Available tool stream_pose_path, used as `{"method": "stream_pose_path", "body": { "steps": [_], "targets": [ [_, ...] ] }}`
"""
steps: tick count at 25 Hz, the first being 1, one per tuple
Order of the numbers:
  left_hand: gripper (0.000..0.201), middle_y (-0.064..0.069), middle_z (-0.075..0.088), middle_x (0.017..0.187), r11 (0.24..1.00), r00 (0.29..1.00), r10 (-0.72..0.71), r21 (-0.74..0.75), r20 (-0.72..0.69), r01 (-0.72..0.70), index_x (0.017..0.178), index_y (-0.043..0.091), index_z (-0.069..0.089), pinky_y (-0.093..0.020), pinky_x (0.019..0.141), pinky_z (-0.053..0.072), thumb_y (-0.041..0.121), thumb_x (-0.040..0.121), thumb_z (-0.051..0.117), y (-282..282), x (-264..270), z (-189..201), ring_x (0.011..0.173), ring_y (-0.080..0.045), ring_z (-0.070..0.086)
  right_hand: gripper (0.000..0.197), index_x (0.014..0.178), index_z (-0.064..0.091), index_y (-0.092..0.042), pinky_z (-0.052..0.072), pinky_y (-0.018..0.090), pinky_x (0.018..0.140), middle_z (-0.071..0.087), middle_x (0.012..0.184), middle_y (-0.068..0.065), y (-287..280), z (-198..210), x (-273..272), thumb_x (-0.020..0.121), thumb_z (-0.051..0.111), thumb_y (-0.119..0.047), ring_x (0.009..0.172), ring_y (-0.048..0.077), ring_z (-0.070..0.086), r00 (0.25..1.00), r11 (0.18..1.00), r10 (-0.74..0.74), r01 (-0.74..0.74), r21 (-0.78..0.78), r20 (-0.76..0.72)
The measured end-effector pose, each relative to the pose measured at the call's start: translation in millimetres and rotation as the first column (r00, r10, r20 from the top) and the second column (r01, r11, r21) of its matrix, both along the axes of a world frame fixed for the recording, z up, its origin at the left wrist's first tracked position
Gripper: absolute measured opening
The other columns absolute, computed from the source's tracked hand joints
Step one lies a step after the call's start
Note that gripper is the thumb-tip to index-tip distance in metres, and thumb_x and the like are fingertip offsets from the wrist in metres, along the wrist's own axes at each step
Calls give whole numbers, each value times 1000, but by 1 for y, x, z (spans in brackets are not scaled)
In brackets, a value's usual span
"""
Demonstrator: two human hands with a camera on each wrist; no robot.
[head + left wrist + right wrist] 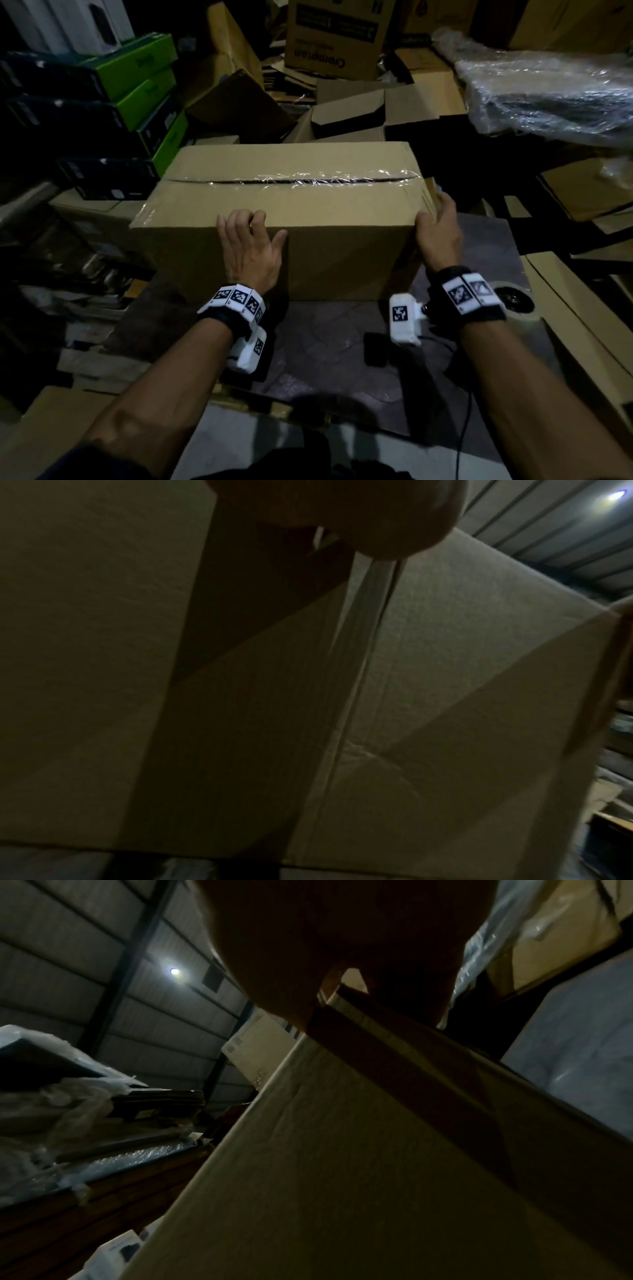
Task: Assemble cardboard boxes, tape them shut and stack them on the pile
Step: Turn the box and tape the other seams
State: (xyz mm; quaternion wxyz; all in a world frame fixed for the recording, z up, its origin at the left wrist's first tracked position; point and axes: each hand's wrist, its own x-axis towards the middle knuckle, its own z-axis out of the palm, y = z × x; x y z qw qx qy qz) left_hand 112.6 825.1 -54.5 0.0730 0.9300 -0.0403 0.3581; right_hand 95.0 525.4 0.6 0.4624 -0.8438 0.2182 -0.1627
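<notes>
A brown cardboard box (308, 205) stands on a dark table (342, 363), its top flaps closed under a strip of clear tape (308, 181) along the seam. My left hand (248, 240) lies against the near face, its fingers curled over the top near edge. At the near right corner my right hand (438, 226) grips the box, thumb on the front and fingers round the right side. The left wrist view shows the box's side (445, 669) close up below my palm (342, 507). The right wrist view shows the box's corner (342, 1150) under my right hand (342, 934).
A roll of tape (513, 301) lies on the table by my right wrist. Green and black cartons (144, 85) are stacked at the left. Open cardboard boxes (349, 113) crowd behind. A plastic-wrapped bundle (548, 92) sits at the back right, and flat cardboard (582, 342) at the right.
</notes>
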Motion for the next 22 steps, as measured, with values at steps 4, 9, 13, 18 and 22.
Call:
{"method": "stream_pose_path", "body": {
  "steps": [4, 9, 13, 18, 22],
  "targets": [
    [57, -19, 42, 135, 983, 991, -75, -175, -113, 55, 127, 3, 43, -50, 119, 10, 50, 100, 26, -25, 15, 10, 137, -39, 29, 51, 151, 39, -26, 36, 44, 105, 47, 140, 25, 8, 1, -43, 100, 38, -33, 126, 41, 45, 997, 990, -81, 79, -121, -13],
    [77, -20, -11, 159, 692, 873, -350, -722, -340, -4, 151, -2, -1, -35, 118, -4, 36, 100, 42, -79, 21, 39, 148, -32, -8, 49, 149, 41, -24, 38, 42, 99, 50, 134, 23, 46, 8, -81, 103, 35, -38, 122, 39, 48, 996, 979, -61, 46, -201, -70],
    [94, -11, -20, 159, 420, 722, -590, -901, -360, -107, 150, 4, -15, -34, 120, -4, 36, 96, 54, -94, -1, 47, 148, -21, -12, 42, 134, 59, -12, 44, 40, 93, 65, 122, 19, 79, -4, -101, 103, 41, -34, 113, 34, 59, 990, 954, 107, -76, -291, 92],
    [85, -5, -5, 162, 350, 599, -714, -926, -363, -144, 154, 10, -4, -28, 117, 4, 38, 97, 52, -86, -33, 44, 148, -18, 2, 35, 115, 68, -6, 42, 38, 83, 69, 109, 23, 44, 1, -80, 99, 46, -29, 101, 37, 63, 975, 978, -6, 52, -204, 221],
    [86, -3, -2, 162, 357, 609, -698, -920, -377, -160, 154, 12, -2, -30, 118, 8, 40, 95, 54, -97, -52, 45, 148, -17, 6, 44, 127, 61, -10, 40, 31, 95, 64, 125, 16, -5, -2, -46, 92, 45, -33, 115, 31, 58, 948, 965, -236, 255, -61, 215]
  ]
}}
